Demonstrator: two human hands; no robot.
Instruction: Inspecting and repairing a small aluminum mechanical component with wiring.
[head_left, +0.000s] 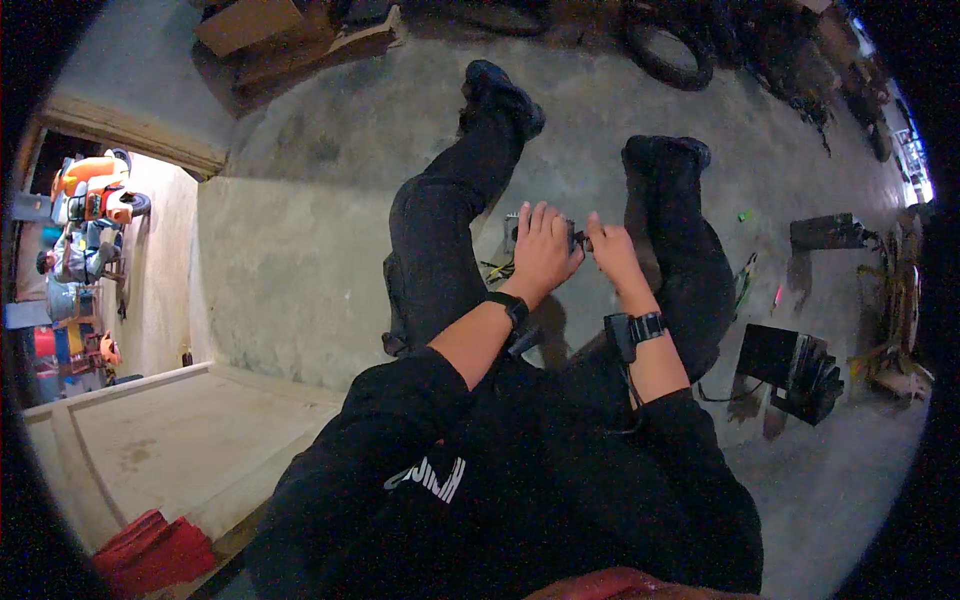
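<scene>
Between my legs, my left hand point(543, 247) is wrapped over a grey box with a ribbed edge point(511, 230). Its fingers lie across the top and cover most of the box. Yellow and black wires point(497, 271) come out beside that hand. Close against the box's right end, my right hand point(610, 250) pinches with thumb and fingers. A small dark piece point(582, 240) shows at those fingertips, too small to name. Both wrists carry black straps, and a cable hangs from the right one.
On the grey floor to the right are black boxy units point(790, 370), a black cylinder point(828, 233), a green scrap point(743, 216) and a thin red item point(778, 296). Tyres point(668, 50) and cardboard point(250, 35) lie at the far side. A doorway opens left, above a pale ledge point(170, 430).
</scene>
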